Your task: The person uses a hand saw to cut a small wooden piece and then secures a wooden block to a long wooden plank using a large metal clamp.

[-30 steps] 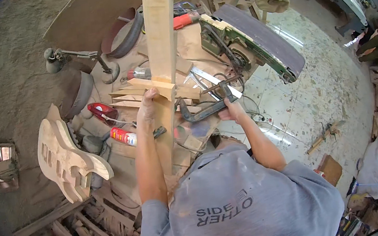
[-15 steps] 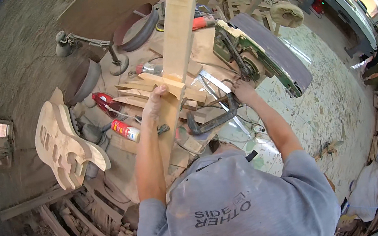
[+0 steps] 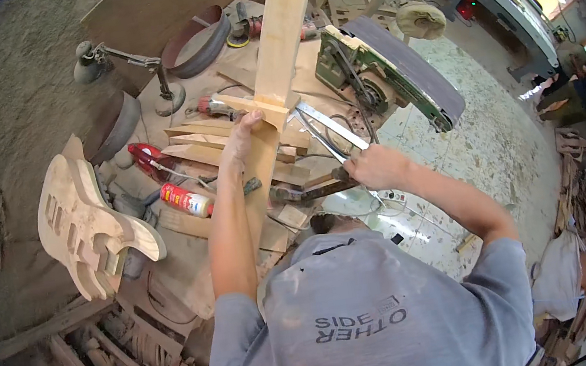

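My left hand (image 3: 243, 145) grips a short wooden piece (image 3: 269, 110) crossed against a long pale board (image 3: 282, 16), thumb on top. My right hand (image 3: 379, 169) is closed on the lower end of a silver metal measuring tool (image 3: 334, 128), whose upper end reaches the board's right edge. A dark C-clamp (image 3: 309, 193) lies just left of that hand, partly hidden. Several cut wood strips (image 3: 195, 152), a red-labelled cylinder (image 3: 183, 197) and a red tool (image 3: 147, 158) lie on the workbench (image 3: 194, 275) beside my left arm.
Stacked guitar-shaped bodies (image 3: 77, 221) stand left. A desk lamp (image 3: 87, 62) and metal rings (image 3: 195, 43) are behind. A green belt sander (image 3: 397, 71) stands right; farther off are a grey machine (image 3: 502, 19) and another person (image 3: 565, 92). Offcuts (image 3: 124, 364) fill the lower left.
My right hand left the C-clamp, reached up and is now lower, gripping the silver tool, which has swung toward the board. My left hand has shifted slightly upward with the wood.
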{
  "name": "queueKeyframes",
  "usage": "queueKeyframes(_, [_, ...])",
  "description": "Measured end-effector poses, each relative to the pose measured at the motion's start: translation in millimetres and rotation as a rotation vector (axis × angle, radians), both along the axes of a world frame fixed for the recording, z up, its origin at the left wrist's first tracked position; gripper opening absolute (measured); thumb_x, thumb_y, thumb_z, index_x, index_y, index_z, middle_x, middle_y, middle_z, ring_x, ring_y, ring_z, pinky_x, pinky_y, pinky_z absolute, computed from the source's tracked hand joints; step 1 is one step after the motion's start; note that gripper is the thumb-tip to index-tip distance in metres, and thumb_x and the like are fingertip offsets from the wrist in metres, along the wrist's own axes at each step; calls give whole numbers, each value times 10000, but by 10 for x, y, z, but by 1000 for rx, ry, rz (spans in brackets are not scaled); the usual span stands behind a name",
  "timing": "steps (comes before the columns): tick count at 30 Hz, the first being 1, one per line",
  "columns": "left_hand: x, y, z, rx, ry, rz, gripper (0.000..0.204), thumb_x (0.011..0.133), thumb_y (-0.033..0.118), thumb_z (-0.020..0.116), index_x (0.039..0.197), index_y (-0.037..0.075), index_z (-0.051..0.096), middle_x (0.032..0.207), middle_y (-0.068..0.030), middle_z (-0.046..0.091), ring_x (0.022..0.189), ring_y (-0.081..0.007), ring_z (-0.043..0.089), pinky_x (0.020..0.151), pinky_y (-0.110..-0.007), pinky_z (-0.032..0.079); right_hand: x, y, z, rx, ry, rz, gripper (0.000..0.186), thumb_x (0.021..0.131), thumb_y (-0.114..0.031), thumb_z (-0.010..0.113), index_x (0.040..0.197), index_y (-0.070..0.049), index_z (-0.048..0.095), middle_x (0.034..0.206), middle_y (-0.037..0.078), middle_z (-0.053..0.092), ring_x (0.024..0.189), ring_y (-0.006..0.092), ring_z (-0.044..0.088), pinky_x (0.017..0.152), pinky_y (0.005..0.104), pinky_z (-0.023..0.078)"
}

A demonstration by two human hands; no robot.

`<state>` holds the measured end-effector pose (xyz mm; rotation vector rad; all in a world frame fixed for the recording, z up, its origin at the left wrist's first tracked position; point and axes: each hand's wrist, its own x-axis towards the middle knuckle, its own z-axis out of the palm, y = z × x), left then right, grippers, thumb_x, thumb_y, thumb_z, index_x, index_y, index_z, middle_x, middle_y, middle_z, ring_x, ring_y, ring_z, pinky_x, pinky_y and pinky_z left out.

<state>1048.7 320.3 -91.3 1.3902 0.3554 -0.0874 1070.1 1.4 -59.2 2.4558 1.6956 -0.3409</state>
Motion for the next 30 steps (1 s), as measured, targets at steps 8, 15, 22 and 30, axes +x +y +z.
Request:
queueKeyframes(8, [171,92,-334,-218,-87,-62,860,749,598,704,1353,10,533,1298,-102,558,1190,-205,507,1018,-344,386,-451,-433,897,97,-18,-520,167,851,-142,612,903,17,619,773,202,674,725,396,689,653,481,558])
queueKeyframes(15, [110,-10,-93,-166,-110,-86,794,780,580,691,1295,-12,573,1251,-103,585,1190,-208,505,1031,-333,371,-1048,-317,1305,-491,41,-514,138,819,-111,602,838,4,676,744,207,687,725,399,694,640,472,564])
queueKeyframes(22, [229,117,-381,-134,-149,-77,807,772,592,698,1279,-21,567,1268,-119,572,1201,-218,496,1072,-332,331,-1415,-641,1327,-213,23,-774,139,778,-100,617,805,-1,710,754,209,694,723,379,701,672,473,566])
queueKeyframes(30, [127,-20,-94,-65,-169,-30,842,773,600,704,1308,-29,540,1294,-134,562,1256,-231,467,1105,-375,305,-1457,-685,1226,-457,16,-949,219,843,-226,659,802,-27,739,778,218,694,780,385,699,698,472,556])
